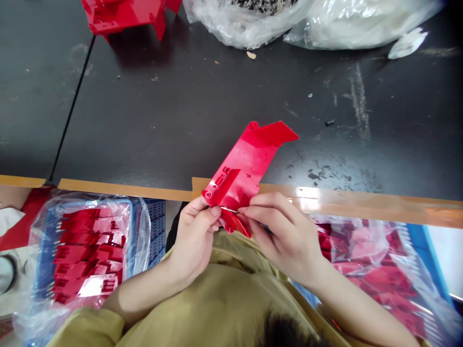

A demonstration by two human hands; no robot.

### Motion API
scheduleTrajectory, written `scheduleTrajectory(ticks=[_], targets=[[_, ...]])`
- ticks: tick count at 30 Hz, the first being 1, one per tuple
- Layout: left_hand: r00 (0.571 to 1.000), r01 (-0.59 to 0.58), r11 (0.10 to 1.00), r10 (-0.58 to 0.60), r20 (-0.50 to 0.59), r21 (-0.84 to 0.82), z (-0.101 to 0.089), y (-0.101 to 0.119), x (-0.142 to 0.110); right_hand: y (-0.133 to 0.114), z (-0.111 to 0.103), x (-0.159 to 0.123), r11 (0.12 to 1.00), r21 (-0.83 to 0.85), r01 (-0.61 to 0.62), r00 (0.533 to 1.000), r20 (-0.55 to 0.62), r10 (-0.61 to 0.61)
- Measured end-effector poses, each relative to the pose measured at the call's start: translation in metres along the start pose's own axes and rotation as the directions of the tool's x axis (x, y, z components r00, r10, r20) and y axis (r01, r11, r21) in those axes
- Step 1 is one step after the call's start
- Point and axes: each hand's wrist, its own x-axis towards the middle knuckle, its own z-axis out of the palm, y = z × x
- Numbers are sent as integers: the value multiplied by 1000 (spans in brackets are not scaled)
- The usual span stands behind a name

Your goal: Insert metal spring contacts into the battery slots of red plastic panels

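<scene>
A red molded plastic part (249,156) is held at a slant over the table's near edge. My left hand (197,231) is closed on its lower left end, the thumb pressed near a slot. A thin silvery metal pin (229,210) lies across the part's lower section, its left end close to my left thumb. My right hand (280,226) pinches the pin's right end between thumb and fingers, beside the part's lower right side. Whether the pin is seated in the part is too small to tell.
Red plastic parts (126,17) stand at the back left of the dark table (173,106). Plastic bags (347,24), one with small dark pieces, lie at the back. Lined blue crates (47,250) of red parts flank me below the taped edge (144,190). Black scraps (321,173) litter the right.
</scene>
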Motion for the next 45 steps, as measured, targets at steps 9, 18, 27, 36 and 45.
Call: scheduleTrajectory(ticks=[9,18,27,36,45], targets=[[1000,-6,1000,6,-27,25,1,-2,-1,0,9,-4,997,63,-47,999,-12,48],[999,-17,1000,17,-35,14,2,-4,1,-5,6,-3,987,31,-156,988,17,156],[999,-20,999,21,-29,30,0,-6,1,-6,10,-5,984,50,-169,985,47,167],[999,-20,1000,20,-31,3,1,-6,1,-5,11,-5,949,195,-247,969,76,237],[1000,-28,1000,28,-5,-9,1,-7,1,-8,5,-3,877,312,-365,928,199,315]])
